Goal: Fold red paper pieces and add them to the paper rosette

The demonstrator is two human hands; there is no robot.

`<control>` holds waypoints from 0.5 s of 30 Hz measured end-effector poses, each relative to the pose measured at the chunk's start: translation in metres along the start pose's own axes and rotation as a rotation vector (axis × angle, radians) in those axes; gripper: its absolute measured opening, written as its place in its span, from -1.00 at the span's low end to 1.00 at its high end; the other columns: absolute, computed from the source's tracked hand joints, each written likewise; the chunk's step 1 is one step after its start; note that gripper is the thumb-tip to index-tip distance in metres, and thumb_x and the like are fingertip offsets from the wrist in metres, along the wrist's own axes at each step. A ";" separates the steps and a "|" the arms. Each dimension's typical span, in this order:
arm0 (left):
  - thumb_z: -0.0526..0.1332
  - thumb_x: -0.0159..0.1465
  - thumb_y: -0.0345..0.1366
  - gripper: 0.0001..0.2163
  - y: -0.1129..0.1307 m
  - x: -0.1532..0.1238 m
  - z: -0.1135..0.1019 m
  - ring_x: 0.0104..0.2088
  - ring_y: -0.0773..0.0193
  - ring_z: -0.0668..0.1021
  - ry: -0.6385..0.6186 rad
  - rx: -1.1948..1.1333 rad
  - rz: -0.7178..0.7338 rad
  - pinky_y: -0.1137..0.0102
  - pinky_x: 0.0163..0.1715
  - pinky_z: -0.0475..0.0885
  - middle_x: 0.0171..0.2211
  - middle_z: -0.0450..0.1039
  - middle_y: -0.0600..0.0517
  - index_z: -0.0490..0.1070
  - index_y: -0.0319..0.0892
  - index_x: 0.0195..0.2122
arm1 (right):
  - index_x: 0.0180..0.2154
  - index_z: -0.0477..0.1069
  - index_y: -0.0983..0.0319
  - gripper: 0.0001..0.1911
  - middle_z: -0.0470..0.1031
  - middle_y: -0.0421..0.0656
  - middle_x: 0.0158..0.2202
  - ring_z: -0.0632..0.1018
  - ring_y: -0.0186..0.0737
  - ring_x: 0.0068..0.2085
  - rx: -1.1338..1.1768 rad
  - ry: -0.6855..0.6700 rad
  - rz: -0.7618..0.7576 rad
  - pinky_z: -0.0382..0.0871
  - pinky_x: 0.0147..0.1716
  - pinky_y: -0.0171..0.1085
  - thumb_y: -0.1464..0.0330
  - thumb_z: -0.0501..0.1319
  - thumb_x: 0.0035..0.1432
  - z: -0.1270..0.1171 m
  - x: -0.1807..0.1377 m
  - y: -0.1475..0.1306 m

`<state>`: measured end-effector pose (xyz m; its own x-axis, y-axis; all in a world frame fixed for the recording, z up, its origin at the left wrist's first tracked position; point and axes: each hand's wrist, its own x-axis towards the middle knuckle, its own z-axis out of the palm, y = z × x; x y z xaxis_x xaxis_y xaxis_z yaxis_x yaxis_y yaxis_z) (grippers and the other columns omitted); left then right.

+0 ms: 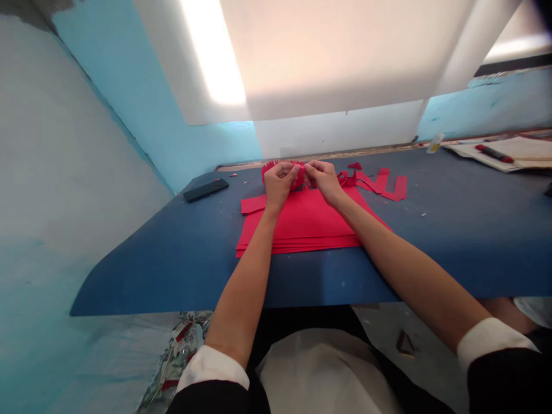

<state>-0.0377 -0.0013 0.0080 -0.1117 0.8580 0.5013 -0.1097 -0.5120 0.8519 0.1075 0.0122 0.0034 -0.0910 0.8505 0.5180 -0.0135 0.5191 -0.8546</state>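
Observation:
Both hands meet above the far side of a stack of red paper sheets on the blue table. My left hand has its fingers pinched on a small piece of red paper. My right hand pinches the same piece from the other side, its fingertips close to the left ones. Behind the left hand stands red paper with a fringed, jagged top edge; the hand covers much of it. A loose red strip lies at the stack's left edge.
Cut red paper strips lie right of the stack. A black phone rests at the left. Toward the back right are a small bottle and a red-and-black marker on an open notebook. The wall borders the table's far side.

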 end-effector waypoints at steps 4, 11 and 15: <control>0.55 0.18 0.00 -0.67 -0.002 0.003 -0.003 -0.37 0.30 0.61 0.049 -0.004 0.002 0.43 -0.36 0.48 -0.49 0.57 0.05 0.59 -0.16 -0.38 | -0.39 0.36 0.11 -0.42 0.28 -0.30 -0.58 0.25 -0.31 -0.53 -0.015 -0.026 -0.061 0.15 -0.51 -0.24 -0.24 0.38 0.05 0.002 -0.003 -0.002; 0.57 0.16 -0.04 -0.69 -0.009 0.005 -0.004 -0.41 0.38 0.60 -0.037 -0.138 -0.028 0.43 -0.29 0.54 -0.39 0.63 0.05 0.64 -0.15 -0.27 | -0.13 0.47 0.08 -0.63 0.22 -0.33 -0.51 0.23 -0.28 -0.47 -0.185 0.075 -0.199 0.18 -0.41 -0.23 0.02 0.40 0.17 0.006 -0.010 -0.010; 0.55 0.19 -0.07 -0.72 -0.009 0.004 -0.004 -0.40 0.37 0.61 -0.046 -0.131 -0.035 0.42 -0.27 0.55 -0.37 0.64 0.03 0.64 -0.16 -0.27 | -0.26 0.49 0.13 -0.69 0.26 -0.31 -0.53 0.25 -0.29 -0.46 -0.254 0.092 -0.195 0.17 -0.39 -0.23 0.04 0.37 0.21 0.005 -0.009 -0.009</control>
<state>-0.0411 0.0064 0.0021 -0.0601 0.8750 0.4804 -0.2412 -0.4798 0.8436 0.1032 -0.0007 0.0059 -0.0207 0.7311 0.6820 0.2274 0.6677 -0.7088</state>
